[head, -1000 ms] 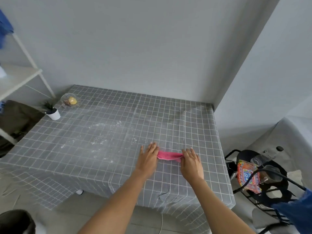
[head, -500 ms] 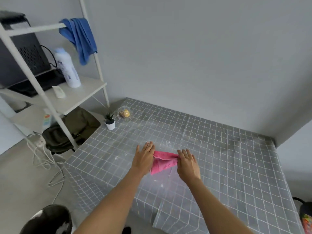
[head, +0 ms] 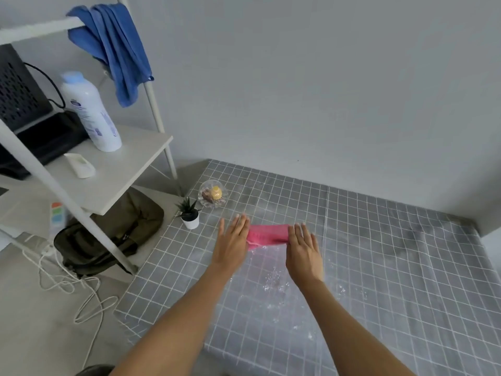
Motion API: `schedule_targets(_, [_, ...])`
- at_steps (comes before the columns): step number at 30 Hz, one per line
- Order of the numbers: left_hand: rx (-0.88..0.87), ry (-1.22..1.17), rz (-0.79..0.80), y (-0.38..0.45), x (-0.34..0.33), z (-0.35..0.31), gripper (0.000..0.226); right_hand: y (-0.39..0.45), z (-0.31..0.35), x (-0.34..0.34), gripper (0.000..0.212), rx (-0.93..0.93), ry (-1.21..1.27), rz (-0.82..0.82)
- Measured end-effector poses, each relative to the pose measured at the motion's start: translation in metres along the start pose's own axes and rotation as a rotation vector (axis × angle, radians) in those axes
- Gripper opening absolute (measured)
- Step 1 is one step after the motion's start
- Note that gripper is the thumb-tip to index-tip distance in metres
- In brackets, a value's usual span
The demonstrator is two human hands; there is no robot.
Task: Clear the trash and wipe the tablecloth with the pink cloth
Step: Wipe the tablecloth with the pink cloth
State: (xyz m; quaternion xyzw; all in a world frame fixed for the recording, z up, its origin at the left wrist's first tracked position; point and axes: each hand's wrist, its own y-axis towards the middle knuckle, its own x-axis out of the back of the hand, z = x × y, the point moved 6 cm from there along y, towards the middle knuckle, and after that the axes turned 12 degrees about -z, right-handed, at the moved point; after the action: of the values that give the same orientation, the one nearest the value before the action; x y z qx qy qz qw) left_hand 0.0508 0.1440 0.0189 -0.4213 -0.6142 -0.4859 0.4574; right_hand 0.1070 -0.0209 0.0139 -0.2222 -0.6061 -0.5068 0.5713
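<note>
1. Your tablecloth [head: 379, 267] – grey with a white grid – covers the table and carries everything below; white crumbs [head: 273, 280] are scattered on it near its front middle, between your forearms.
2. Your left hand [head: 232, 242] lies flat on the tablecloth, fingers stretched out and together, pressing down on the left end of the pink cloth.
3. Your right hand [head: 303, 248] lies the same way, palm down and fingers extended, on the right end; neither hand is curled around anything.
4. The pink cloth [head: 267, 236] sits bunched into a short band on the tablecloth between your hands – just beyond the crumbs.
5. A small potted plant [head: 189, 214] and a glass dish [head: 212, 195] stand at the tablecloth's far left corner.
</note>
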Motion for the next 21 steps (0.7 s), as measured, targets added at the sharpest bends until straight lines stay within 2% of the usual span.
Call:
schedule_targets(2, [-0.011,-0.015,0.019,-0.018,-0.017,0.007,0.068,-0.021,0.005,-0.017,0.060,0.018,-0.028,0.061])
schedule_targets(6, [-0.068,0.002,0.202,-0.067,-0.060,0.020,0.065,-0.076,0.013,-0.051,0.062,0.054,-0.055,0.218])
schedule_targets(9, [-0.070,-0.032,0.225,-0.079,-0.065,0.023,0.060,-0.099,0.017,-0.062,0.059,0.025,-0.059,0.356])
schedule_targets(11, [-0.073,-0.080,0.267,-0.082,-0.071,0.027,0.061,-0.101,0.021,-0.061,0.054,0.038,-0.046,0.389])
schedule_targets(12, [-0.081,-0.098,0.285,-0.083,-0.075,0.030,0.061,-0.100,0.022,-0.058,0.055,0.038,-0.033,0.399])
schedule_targets(16, [-0.127,-0.124,0.319,-0.084,-0.080,0.043,0.055,-0.085,0.026,-0.045,0.080,0.032,0.012,0.343])
schedule_targets(21, [-0.024,-0.115,0.274,-0.079,-0.077,0.081,0.059,-0.063,0.042,-0.056,0.083,-0.161,0.082,0.313])
